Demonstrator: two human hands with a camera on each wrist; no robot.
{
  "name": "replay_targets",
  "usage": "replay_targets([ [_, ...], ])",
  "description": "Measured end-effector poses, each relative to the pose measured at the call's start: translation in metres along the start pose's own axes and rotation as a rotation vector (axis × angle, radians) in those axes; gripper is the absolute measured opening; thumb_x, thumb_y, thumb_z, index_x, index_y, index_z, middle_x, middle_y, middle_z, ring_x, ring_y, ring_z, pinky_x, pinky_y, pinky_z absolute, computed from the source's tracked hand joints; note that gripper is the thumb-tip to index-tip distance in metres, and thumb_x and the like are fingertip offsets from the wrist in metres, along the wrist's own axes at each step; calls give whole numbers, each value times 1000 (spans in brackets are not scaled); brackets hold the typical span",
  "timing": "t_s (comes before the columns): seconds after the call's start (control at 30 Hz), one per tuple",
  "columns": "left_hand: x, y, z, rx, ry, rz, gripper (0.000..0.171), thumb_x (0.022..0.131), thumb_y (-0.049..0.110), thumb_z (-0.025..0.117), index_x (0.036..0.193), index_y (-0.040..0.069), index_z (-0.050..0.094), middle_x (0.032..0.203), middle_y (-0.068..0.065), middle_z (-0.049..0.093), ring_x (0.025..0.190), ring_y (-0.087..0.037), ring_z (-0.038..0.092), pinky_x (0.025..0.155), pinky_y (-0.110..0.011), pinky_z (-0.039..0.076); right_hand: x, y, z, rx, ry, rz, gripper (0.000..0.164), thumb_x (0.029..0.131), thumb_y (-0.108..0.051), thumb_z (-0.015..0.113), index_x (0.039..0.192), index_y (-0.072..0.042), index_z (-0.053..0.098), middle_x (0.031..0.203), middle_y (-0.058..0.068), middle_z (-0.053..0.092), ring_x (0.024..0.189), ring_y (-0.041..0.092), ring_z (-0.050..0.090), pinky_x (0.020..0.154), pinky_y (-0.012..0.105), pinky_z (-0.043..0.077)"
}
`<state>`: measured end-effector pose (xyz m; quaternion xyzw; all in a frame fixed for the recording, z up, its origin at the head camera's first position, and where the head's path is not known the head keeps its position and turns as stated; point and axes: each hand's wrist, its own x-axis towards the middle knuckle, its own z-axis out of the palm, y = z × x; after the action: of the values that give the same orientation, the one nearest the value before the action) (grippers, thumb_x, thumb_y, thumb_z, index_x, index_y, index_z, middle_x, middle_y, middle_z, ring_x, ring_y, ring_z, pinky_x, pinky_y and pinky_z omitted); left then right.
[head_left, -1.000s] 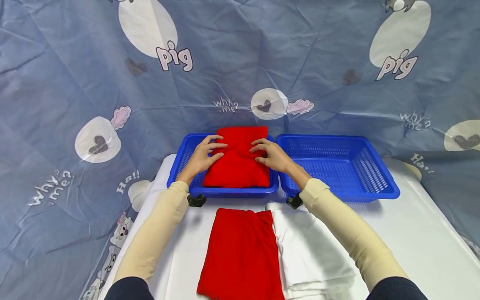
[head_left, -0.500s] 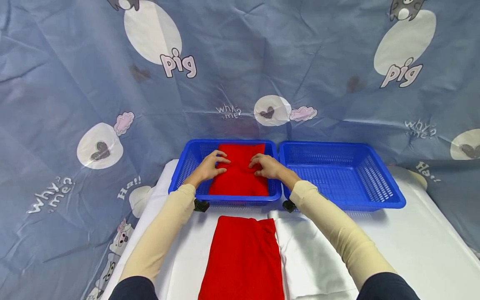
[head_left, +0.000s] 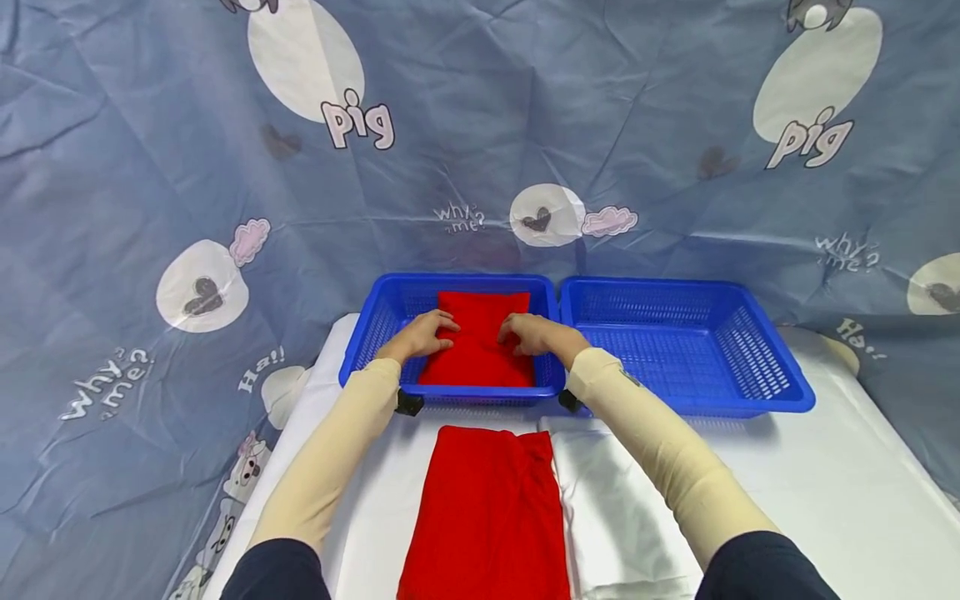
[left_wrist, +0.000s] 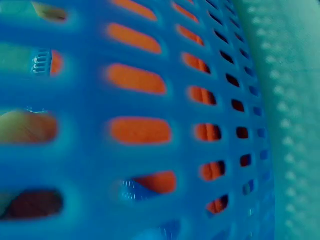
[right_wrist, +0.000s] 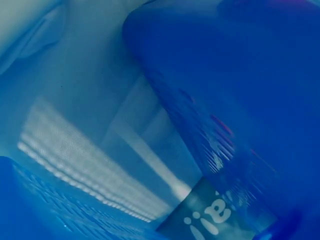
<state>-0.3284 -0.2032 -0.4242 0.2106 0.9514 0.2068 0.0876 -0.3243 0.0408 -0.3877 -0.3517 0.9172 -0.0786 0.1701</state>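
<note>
A folded red cloth (head_left: 480, 333) lies inside the left blue basket (head_left: 450, 392). My left hand (head_left: 422, 337) reaches over the basket's front left, its fingertips at the cloth's left side. From the other side my right hand (head_left: 536, 335) rests its bent fingers on the cloth's right part. Both hands look relaxed on top of it. In the left wrist view the basket wall (left_wrist: 90, 100) fills most of the picture, with red cloth (left_wrist: 140, 131) showing through its slots. The right wrist view shows mainly blue basket plastic (right_wrist: 240, 75); the fingers are hidden there.
A second blue basket (head_left: 652, 354) with nothing in it stands right beside the first. In front, on the white table (head_left: 810, 483), lie a folded red cloth (head_left: 487, 508) and folded white cloth (head_left: 622, 517). A printed blue-grey curtain (head_left: 450, 150) hangs behind.
The red cloth has gone down from above the basket rim to lie inside it. Both hands have lowered with it, and the head view has shifted slightly.
</note>
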Motion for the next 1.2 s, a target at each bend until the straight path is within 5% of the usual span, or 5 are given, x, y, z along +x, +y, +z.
replay_targets([
  [0.13, 6, -5, 3, 28, -32, 3, 35, 83, 23, 60, 117, 13, 59, 134, -12, 43, 127, -29, 35, 108, -39, 25, 0, -3, 1, -13, -27, 37, 37, 80, -5, 61, 115, -14, 59, 127, 6, 46, 120, 25, 42, 101, 41, 34],
  [0.23, -2, 9, -1, 41, -65, -41, 36, 85, 13, 56, 120, 8, 56, 137, -16, 39, 129, -34, 32, 108, -44, 23, 2, -4, 2, -40, -47, 50, 38, 80, -4, 59, 116, -14, 58, 129, 7, 43, 122, 26, 41, 102, 41, 34],
  [0.63, -9, 12, -1, 67, -9, -24, 35, 87, 10, 52, 122, 5, 51, 133, -16, 44, 126, -31, 36, 107, -41, 25, 10, -6, 3, -120, -66, 84, 43, 80, 1, 53, 119, -16, 55, 135, 5, 39, 125, 26, 39, 103, 40, 33],
  [0.93, -11, 19, 1, 57, -128, -155, 38, 91, 17, 45, 129, 14, 38, 130, -17, 46, 123, -32, 40, 104, -44, 29, 11, -7, 13, -141, -69, 154, 45, 82, -3, 52, 123, -22, 48, 131, 2, 45, 113, 22, 48, 99, 41, 37],
  [1.2, -17, 14, 6, 42, -140, -149, 39, 92, 18, 44, 130, 14, 37, 130, -16, 46, 123, -31, 40, 103, -45, 30, 9, -13, 20, -145, -86, 119, 46, 81, -3, 53, 124, -17, 47, 135, 4, 42, 118, 23, 45, 100, 38, 36],
])
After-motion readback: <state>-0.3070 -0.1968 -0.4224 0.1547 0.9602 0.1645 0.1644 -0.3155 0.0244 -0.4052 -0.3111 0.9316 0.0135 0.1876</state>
